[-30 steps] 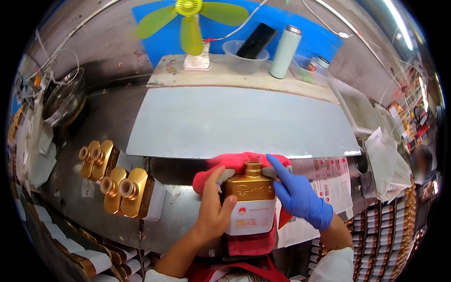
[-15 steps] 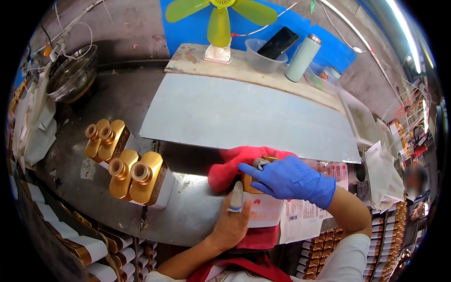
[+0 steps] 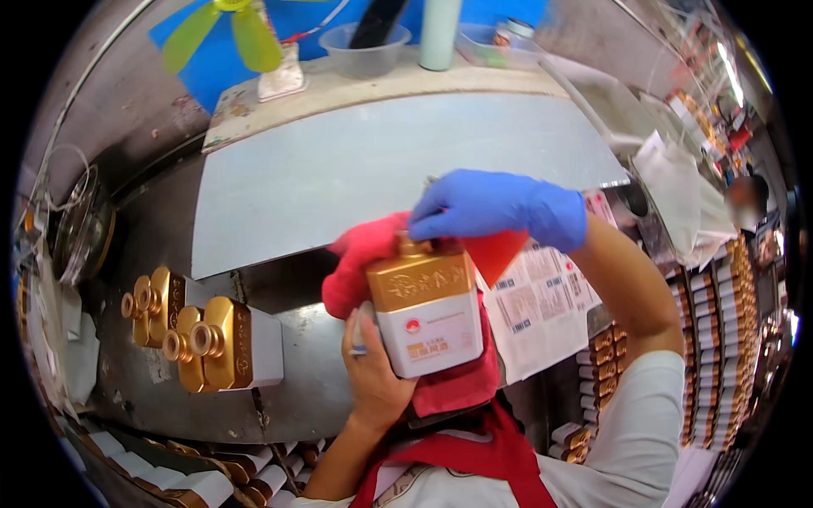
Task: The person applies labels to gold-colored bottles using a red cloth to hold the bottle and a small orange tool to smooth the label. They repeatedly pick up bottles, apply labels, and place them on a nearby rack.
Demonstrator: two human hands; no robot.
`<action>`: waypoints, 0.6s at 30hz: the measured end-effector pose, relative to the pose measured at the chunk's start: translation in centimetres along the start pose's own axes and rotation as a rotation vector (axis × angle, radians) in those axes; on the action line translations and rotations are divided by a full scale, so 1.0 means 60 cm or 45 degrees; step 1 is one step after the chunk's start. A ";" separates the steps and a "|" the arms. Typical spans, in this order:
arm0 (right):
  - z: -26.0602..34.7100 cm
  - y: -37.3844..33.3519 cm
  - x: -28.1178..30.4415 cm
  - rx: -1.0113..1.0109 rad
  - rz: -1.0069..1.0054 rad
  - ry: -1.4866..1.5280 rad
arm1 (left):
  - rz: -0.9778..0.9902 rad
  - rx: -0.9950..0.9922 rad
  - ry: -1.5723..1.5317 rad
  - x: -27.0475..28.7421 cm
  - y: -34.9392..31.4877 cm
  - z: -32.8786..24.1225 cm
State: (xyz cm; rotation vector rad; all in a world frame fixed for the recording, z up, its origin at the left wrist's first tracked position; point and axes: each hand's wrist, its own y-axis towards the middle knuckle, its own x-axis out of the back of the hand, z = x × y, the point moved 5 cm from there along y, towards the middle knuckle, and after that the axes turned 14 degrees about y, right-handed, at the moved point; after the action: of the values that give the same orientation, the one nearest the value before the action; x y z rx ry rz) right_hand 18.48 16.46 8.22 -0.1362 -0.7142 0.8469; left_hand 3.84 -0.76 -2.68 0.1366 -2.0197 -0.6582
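A bottle (image 3: 428,326) with a gold shoulder and a white body stands slightly tilted in front of me, its printed face toward me. My bare left hand (image 3: 377,372) grips its lower left side. Between that hand's thumb and fingers is a small pale block (image 3: 362,326) with a blue edge, partly hidden. My right hand (image 3: 483,207), in a blue glove, is closed at the bottle's neck, its fingertips hiding the mouth. A scrap of grey material shows above those fingers. A red cloth (image 3: 347,275) lies behind the bottle, and red fabric is also below it.
Several gold-and-white bottles (image 3: 224,343) lie at the left on the metal table (image 3: 313,364). A pale board (image 3: 381,161) spans the far side. Printed sheets (image 3: 538,313) lie at the right. Further bottles are stacked below both sides. A green fan (image 3: 254,38) stands at the back.
The bottle now shows its whole printed front and sits more upright. My right hand has moved up and left with the neck. The view has shifted, and my left hand has moved down the bottle's side.
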 end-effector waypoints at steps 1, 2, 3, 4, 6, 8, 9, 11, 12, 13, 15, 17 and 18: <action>-0.011 0.005 0.000 -0.007 0.042 0.043 | 0.015 0.013 -0.006 -0.004 -0.003 0.000; -0.016 -0.002 0.004 -0.029 0.099 0.086 | 0.025 0.022 -0.025 -0.004 -0.003 -0.001; -0.015 -0.017 0.006 -0.060 0.154 0.132 | 0.039 0.032 -0.054 -0.005 -0.001 -0.003; -0.012 -0.031 0.001 0.030 0.164 0.089 | 0.053 0.027 -0.025 -0.007 -0.002 -0.003; 0.013 -0.076 -0.007 0.090 0.174 0.070 | 0.111 0.065 0.077 -0.005 -0.007 0.007; 0.029 -0.135 -0.025 0.295 0.002 -0.082 | 0.055 0.031 0.057 -0.019 -0.011 0.011; 0.040 -0.173 -0.037 0.304 -0.055 -0.158 | 0.014 -0.038 0.002 -0.022 -0.008 0.006; 0.036 -0.249 -0.063 0.430 -0.219 -0.267 | -0.001 -0.176 -0.035 -0.021 0.010 -0.020; 0.042 -0.298 -0.070 0.539 -0.421 -0.389 | 0.005 -0.215 -0.023 -0.015 0.019 -0.041; 0.045 -0.340 -0.082 0.480 -0.529 -0.379 | 0.021 -0.254 -0.017 -0.008 0.026 -0.061; 0.047 -0.418 -0.097 0.285 -0.614 -0.449 | 0.042 -0.425 -0.022 0.001 0.049 -0.105; 0.031 -0.488 -0.109 0.225 -0.842 -0.491 | 0.166 -0.460 0.081 -0.001 0.059 -0.125; 0.022 -0.526 -0.118 0.052 -0.831 -0.440 | 0.190 -0.443 0.022 -0.008 0.062 -0.129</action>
State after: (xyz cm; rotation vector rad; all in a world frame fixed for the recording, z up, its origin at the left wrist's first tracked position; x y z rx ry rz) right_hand 34.64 -9.98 17.59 0.2776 -0.9892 0.2555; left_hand 11.16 -0.50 1.79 -0.2119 -1.8473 -0.8955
